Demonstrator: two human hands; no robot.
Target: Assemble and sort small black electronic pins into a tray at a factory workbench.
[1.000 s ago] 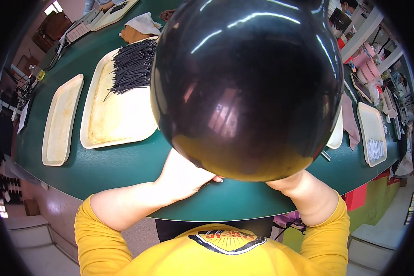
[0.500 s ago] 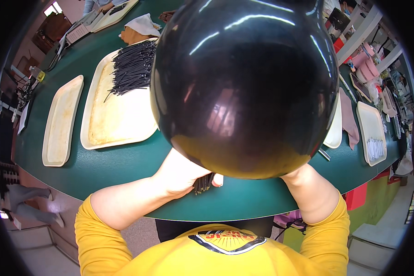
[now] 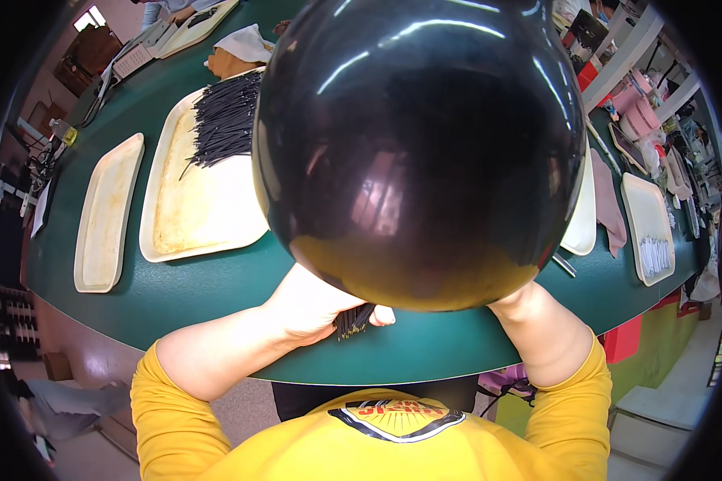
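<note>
Leftmost lies a narrow cream tray; the larger tray beside it holds black wires. Above the surface, the left hand grips a wire bundle, its ends newly exposed, perhaps re-angled. The glossy globe hides the right hand's grip. Far right, a small tray holds pale sticks.

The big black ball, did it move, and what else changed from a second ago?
The black ball slid slightly left in the picture. A bunch of thin black sticks now pokes out below the left hand; I can't tell whether it was just picked up. Someone's grey trousers appeared at the lower left. The narrow tray and big tray stayed put.
</note>
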